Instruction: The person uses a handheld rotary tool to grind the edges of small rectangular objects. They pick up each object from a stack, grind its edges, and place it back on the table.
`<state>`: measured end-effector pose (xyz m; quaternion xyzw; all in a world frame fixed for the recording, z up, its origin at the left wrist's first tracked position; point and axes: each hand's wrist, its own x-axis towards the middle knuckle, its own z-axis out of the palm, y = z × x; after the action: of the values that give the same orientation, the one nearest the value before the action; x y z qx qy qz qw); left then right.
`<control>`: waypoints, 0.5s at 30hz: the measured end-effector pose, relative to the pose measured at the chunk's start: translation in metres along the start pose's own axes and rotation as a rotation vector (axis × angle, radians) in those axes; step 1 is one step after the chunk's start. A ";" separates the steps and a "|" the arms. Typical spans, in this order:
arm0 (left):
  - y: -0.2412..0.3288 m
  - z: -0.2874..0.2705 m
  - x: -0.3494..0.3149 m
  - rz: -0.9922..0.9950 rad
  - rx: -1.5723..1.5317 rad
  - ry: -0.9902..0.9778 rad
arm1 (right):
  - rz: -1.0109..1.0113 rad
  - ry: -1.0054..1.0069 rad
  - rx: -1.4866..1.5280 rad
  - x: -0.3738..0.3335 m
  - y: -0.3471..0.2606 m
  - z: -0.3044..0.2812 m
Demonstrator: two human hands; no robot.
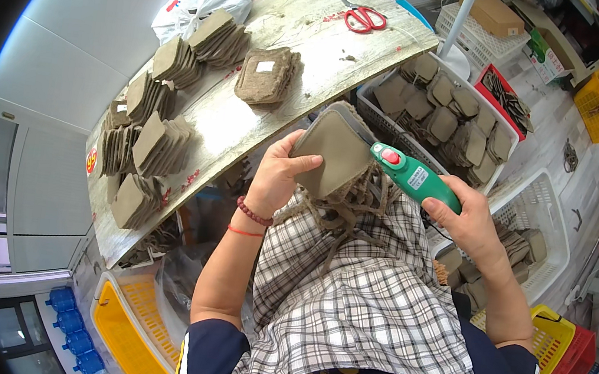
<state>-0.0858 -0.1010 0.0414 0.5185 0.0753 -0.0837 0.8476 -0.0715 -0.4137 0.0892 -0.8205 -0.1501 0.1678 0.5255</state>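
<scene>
My left hand [277, 173] grips an olive-tan, rounded-square pad [333, 154], thumb on its flat face. Wrapped in my right hand [469, 215] is a green handheld electric cutter [416, 177] with a red button. Its dark tip meets the pad's upper right edge; the exact contact is too small to make out. Fuzzy trimmed strips [344, 219] hang below the pad over my checked apron [368, 300]. On the table [224, 133] to the left stand several leaning stacks of similar pads [163, 144]. A thicker fuzzy pile [267, 76] bears a small white label.
Red-handled scissors [365, 20] and a white plastic bag [206, 3] lie toward the table's far side. Right of the table, a white crate [506, 149] holds many loose pads, beside a second white basket [560, 226]. A yellow basket [136, 328] stands at lower left.
</scene>
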 end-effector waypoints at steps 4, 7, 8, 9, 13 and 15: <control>-0.006 0.007 -0.006 -0.053 0.028 0.027 | 0.025 0.020 0.033 0.003 -0.001 0.012; -0.012 0.008 -0.009 -0.091 0.007 -0.006 | -0.001 0.022 0.055 0.009 0.004 0.019; -0.013 0.008 -0.009 -0.105 0.006 -0.011 | -0.022 0.023 0.057 0.010 0.004 0.020; -0.013 0.007 -0.010 -0.112 0.021 0.010 | 0.005 -0.009 0.092 0.012 0.004 0.020; 0.001 0.003 -0.017 -0.150 0.123 0.015 | 0.107 -0.135 0.201 0.017 0.002 0.012; 0.004 -0.007 -0.015 -0.086 0.275 0.027 | 0.144 -0.171 0.230 0.016 0.000 0.010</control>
<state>-0.0998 -0.0919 0.0445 0.6270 0.0968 -0.1222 0.7632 -0.0610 -0.3990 0.0831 -0.7462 -0.1146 0.2904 0.5880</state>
